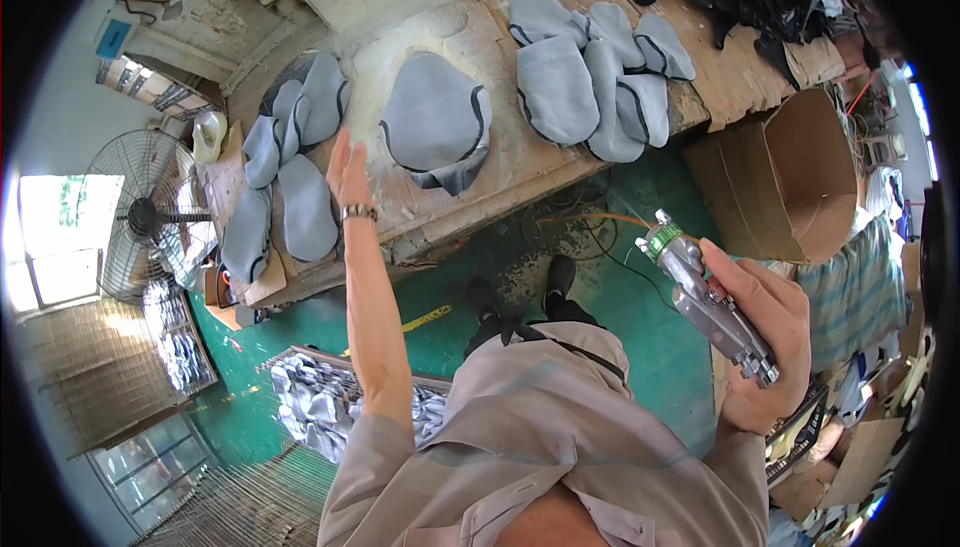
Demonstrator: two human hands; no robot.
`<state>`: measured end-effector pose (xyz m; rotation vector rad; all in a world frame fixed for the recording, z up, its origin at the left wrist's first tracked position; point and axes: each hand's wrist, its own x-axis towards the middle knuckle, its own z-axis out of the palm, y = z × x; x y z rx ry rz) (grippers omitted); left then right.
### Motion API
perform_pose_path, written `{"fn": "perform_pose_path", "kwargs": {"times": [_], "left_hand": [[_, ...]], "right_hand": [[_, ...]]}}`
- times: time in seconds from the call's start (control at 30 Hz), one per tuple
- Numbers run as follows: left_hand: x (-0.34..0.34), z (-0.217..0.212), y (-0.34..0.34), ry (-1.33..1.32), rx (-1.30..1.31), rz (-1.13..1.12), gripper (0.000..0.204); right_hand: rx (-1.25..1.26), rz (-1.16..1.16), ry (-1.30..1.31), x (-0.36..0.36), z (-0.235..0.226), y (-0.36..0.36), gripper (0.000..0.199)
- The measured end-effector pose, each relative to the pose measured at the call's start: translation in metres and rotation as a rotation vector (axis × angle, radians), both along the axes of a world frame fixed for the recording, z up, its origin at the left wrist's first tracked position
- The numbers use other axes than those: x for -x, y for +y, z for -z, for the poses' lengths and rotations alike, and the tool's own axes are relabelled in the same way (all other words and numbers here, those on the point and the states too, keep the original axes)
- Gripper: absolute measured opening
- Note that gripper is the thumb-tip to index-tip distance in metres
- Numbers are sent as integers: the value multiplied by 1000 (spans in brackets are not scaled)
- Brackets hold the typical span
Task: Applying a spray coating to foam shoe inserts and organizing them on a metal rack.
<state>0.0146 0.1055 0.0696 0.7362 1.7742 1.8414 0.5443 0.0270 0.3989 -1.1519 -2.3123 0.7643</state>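
Shiny metal spray gun (715,317), matt cloth pcs (435,112), rough wd tbl (510,177), matt cardbd box (800,177)

Person's apparel: light taupe cloth shirt (560,427), dark trousers (584,311), dark round-toed shoes (561,274).
Shirt is loose and creased, with an open neck and stitched buttonholes along the front edge; its left sleeve (372,467) and right sleeve (742,467) both end near the elbow, leaving the forearms bare. A narrow black strap (575,346) crosses the front at the lower body, with a wider black piece near its middle. The left wrist carries a segmented, metallic-looking band (359,212); whether watch or bracelet cannot be determined. Both hands are bare.
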Motion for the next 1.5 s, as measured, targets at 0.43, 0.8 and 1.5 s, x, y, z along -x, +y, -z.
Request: {"fn": "perform_pose_path", "kwargs": {"times": [0.43, 0.8, 1.5], "left_hand": [[-35, 189, -337, -493, 762, -39, 23], [-82, 242, -465, -817, 1137, -105, 22], [-55, 19, -95, 425, 219, -36, 28]], "right_hand": [[6, -253, 112, 77, -24, 21, 75], [27, -118, -30, 70, -47, -4, 69], [-124, -216, 11, 31, -41, -19, 63]]}}
